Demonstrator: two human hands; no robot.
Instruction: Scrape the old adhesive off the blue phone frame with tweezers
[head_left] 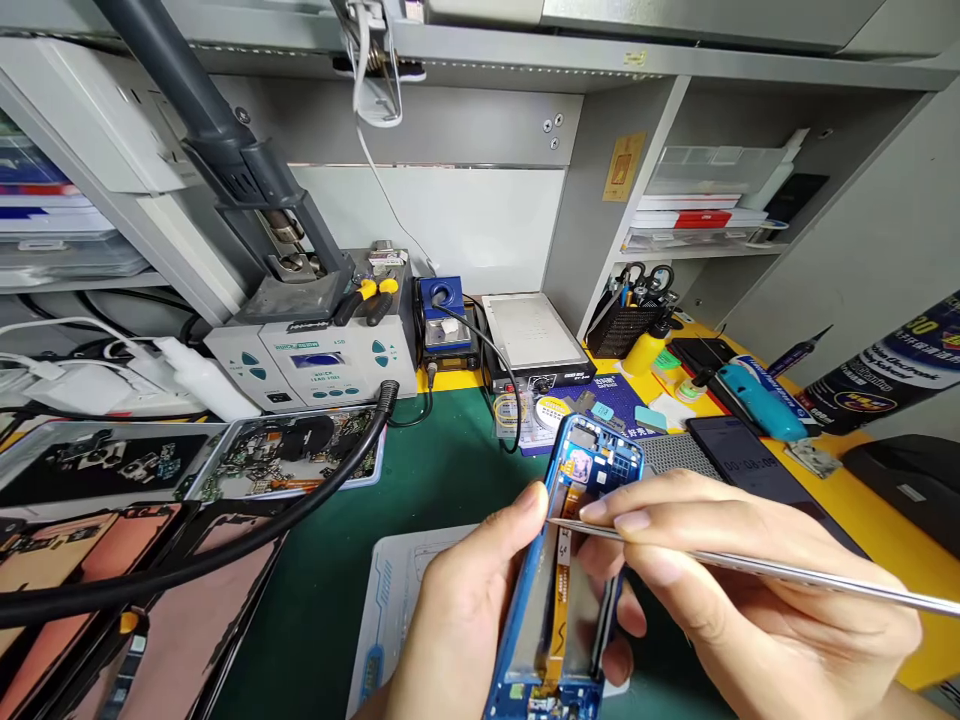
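My left hand (480, 570) is wrapped round an opened blue phone frame (525, 610), thumb along its left edge and fingertips showing at the right edge. An orange flex cable (559, 610) runs lengthwise down the frame's grey inner bay. Small parts and a blue circuit board (615, 460) sit at its upper end. Between thumb and fingers, my right hand (720, 570) pinches a thin metal pry tool (780, 568). Its pointed tip lies over the left side of the frame, near my left thumb and the top of the cable. Whether the tip touches the frame I cannot tell.
A black hose (300, 520) arches across the left from a hot-air station (315, 360). Phone panels (202, 610) and a tray of circuit boards (296, 455) lie at left. Under my hands is a light repair mat (397, 580). At right are a phone (739, 450) and a spray can (892, 365).
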